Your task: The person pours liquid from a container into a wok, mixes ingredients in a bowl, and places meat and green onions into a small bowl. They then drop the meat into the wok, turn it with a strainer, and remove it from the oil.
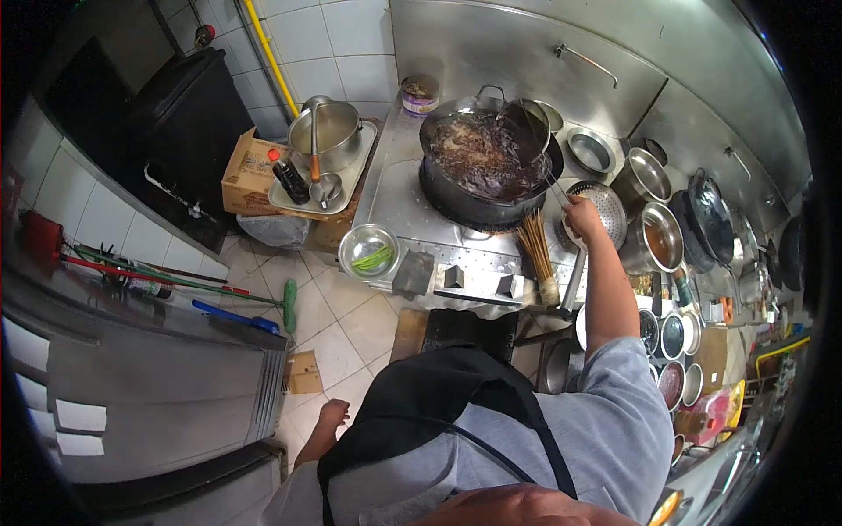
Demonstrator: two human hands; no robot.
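My right hand (583, 215) reaches out over the stove and grips a thin ladle handle (553, 184) that runs into a big black wok (487, 158) full of dark brown liquid. A bamboo brush (537, 254) lies on the steel stove top (395, 197) just below that hand. A perforated strainer (605, 206) sits right beside it. My left hand (333, 412) hangs at my side above the tiled floor, touching nothing; its fingers are too small to read. I wear a grey shirt and a black apron.
A steel bowl of green vegetables (368, 252) sits at the stove's near left corner. A tray (303, 197) bears a pot (331, 131), a ladle and a dark bottle (288, 180). Seasoning bowls (671, 337) line the right. A cardboard box (250, 171), a green broom (285, 307) and a steel fridge (149, 377) stand left.
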